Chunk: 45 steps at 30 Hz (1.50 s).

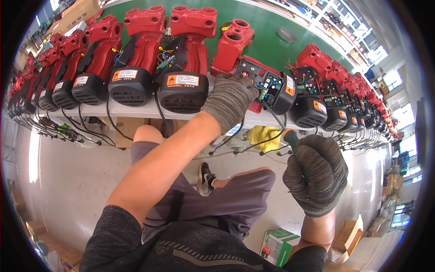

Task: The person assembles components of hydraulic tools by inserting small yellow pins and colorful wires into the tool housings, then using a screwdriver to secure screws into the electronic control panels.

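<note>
A red pump (232, 47) lies in front of me on the bench, with its black terminal box (283, 96) open and a circuit board and wires showing. My left hand (233, 99), in a grey-brown knit glove, rests against this box with its fingers curled in at the near side. What its fingertips pinch, if anything, is hidden. Lower right, away from the pump, my gloved right hand (317, 174) is closed round a screwdriver (291, 138). Its green handle with an orange end sticks out at the top of the fist; the shaft cannot be seen.
Several red-and-black pumps (183, 84) line the bench to the left. More pumps with open boxes (312, 109) stand to the right, their black cables hanging over the front edge. A round dark disc (286, 35) lies on the green bench top (260, 13). A green-and-white carton (280, 245) is on the floor.
</note>
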Each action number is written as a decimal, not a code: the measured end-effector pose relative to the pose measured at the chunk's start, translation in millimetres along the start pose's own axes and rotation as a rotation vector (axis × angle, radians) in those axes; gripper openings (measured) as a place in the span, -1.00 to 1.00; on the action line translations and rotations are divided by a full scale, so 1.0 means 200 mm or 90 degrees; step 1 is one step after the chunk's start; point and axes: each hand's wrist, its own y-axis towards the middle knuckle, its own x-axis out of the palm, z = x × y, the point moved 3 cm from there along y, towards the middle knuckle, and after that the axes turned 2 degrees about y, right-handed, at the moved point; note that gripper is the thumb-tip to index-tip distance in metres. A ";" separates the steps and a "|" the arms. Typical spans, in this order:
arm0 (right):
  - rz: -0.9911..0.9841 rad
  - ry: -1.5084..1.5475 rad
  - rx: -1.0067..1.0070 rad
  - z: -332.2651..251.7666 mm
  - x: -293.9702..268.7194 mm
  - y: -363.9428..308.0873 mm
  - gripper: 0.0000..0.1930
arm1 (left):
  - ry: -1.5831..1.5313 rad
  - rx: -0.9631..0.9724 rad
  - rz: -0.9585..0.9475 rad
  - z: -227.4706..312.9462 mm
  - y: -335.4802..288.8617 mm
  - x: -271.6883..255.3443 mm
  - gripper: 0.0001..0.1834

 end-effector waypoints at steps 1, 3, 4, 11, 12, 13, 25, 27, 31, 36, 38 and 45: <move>0.002 -0.003 0.001 0.00 0.00 0.01 -0.75 | 0.000 0.001 0.001 0.00 0.01 0.00 -0.72; 0.017 0.003 0.010 0.00 0.00 0.01 -0.75 | -0.028 -0.035 0.019 -0.01 0.02 0.02 -0.76; 0.032 0.010 0.019 0.01 0.00 0.01 -0.75 | -0.028 -0.035 0.020 -0.02 0.01 0.05 -0.76; 0.239 0.173 0.259 0.14 0.01 0.06 -0.80 | -0.261 -0.052 0.195 -0.07 0.00 0.11 -0.88; 0.137 0.155 0.178 0.22 0.09 0.10 -0.77 | -0.291 -0.039 0.230 -0.08 -0.01 0.09 -0.89; 0.039 0.068 0.140 0.25 0.18 0.14 -0.74 | -0.287 -0.042 0.231 -0.09 -0.02 0.09 -0.89; -0.142 -0.224 0.079 0.48 0.67 0.05 -0.76 | -0.277 -0.015 0.212 -0.07 -0.03 0.07 -0.81; -0.117 -0.221 0.033 0.50 0.70 0.04 -0.82 | -0.476 -0.061 0.161 -0.07 -0.01 0.12 -0.83; -0.050 0.005 0.193 0.49 0.70 0.03 -0.87 | -0.278 -0.021 0.238 -0.06 -0.05 0.12 -0.84; -0.025 0.448 0.639 0.43 0.72 0.01 -0.73 | -0.360 -0.032 0.246 -0.05 -0.08 0.11 -0.85; -0.001 0.528 0.682 0.44 0.72 -0.01 -0.69 | -0.359 -0.027 0.251 -0.05 -0.08 0.12 -0.85; -0.029 0.238 0.581 0.49 0.68 -0.06 -0.68 | -0.577 -0.044 0.228 -0.09 -0.06 0.25 -0.86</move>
